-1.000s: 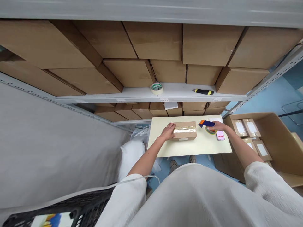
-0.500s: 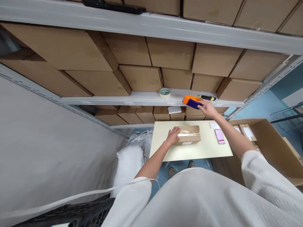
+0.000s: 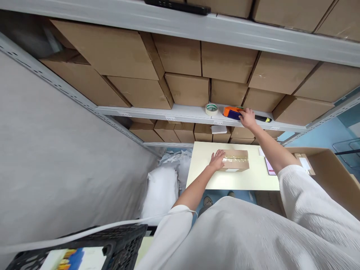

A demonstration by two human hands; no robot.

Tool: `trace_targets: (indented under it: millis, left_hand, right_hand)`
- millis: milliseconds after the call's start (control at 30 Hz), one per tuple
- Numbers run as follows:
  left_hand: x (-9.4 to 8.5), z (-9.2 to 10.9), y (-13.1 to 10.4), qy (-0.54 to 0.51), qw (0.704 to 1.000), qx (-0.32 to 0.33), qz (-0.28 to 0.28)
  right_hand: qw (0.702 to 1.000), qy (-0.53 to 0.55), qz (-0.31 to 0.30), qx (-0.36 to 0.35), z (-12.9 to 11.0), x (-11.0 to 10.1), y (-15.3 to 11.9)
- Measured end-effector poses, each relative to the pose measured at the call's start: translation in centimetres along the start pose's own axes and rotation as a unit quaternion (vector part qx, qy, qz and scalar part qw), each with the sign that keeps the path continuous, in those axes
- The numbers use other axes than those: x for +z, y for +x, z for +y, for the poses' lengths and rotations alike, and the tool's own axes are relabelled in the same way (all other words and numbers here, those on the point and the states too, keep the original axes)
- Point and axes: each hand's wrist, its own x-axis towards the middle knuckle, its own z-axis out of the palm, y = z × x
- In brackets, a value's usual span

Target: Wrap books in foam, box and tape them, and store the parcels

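A taped cardboard box [image 3: 237,161] lies on the pale yellow table, with shiny clear tape along its top and a white label on its near side. My left hand [image 3: 217,160] rests on the box's left end, fingers stretched out over the top. Up at the grey shelf, my right hand [image 3: 248,118] is closed on the near end of an orange and dark blue tape dispenser [image 3: 231,113]. Part of the dispenser is hidden by the fingers. A roll of tape [image 3: 211,109] sits just left of it, and a black and yellow cutter [image 3: 263,118] lies to its right.
Cardboard boxes [image 3: 187,90] fill the shelves behind the table [image 3: 202,176]. A phone [image 3: 270,167] lies partly behind my right arm. At the right stands a large open carton [image 3: 334,176] with a labelled box inside. White packing material [image 3: 159,191] and a black crate [image 3: 126,243] are at left.
My right hand has brought the tape dispenser back onto the shelf, beside the tape roll. My left hand stays on the box. The view has shifted to the left.
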Motion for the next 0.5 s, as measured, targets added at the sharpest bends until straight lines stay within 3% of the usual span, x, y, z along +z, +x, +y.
trace_targets:
  millis: [133, 233, 367, 500]
  left_hand:
    - [0.0, -0.2, 0.0, 0.009, 1.000, -0.001, -0.003]
    - [0.1, -0.2, 0.0, 0.020, 1.000, 0.002, -0.001]
    - [0.3, 0.4, 0.0, 0.029, 0.999, 0.011, 0.013]
    - [0.9, 2.4, 0.7, 0.028, 0.998, 0.048, 0.016]
  right_hand:
    - [0.999, -0.021, 0.036, -0.010, -0.8, -0.8, -2.2]
    - [0.999, -0.027, 0.036, -0.018, -1.1, -2.0, -5.8]
    - [0.999, 0.018, 0.032, -0.014, 0.0, -2.8, -12.9]
    - [0.996, 0.043, -0.003, 0.081, 3.1, -2.5, -21.4]
